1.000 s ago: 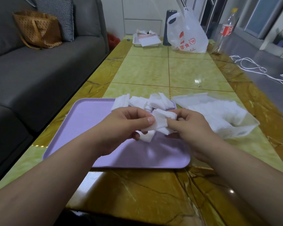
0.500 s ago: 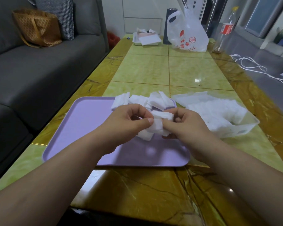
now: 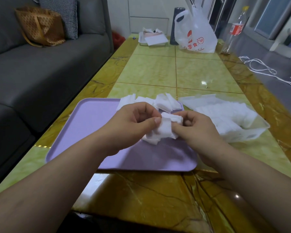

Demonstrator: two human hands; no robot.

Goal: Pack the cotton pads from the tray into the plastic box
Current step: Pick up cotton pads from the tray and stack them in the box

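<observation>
Our left hand [image 3: 133, 122] and right hand [image 3: 194, 126] pinch one cotton pad stack [image 3: 165, 128]; plastic box [image 3: 252, 132] lies just beside the right.

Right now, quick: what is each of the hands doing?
Left hand: closed, pinching the stack of cotton pads.
Right hand: closed, gripping the same stack of cotton pads.

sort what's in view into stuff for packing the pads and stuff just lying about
Job: held pads, gripped by left hand and right hand; tray pads; tray; box, with pads in it.
Lying about: bag; bottle; handbag; cushion; cable; far white tray.
</observation>
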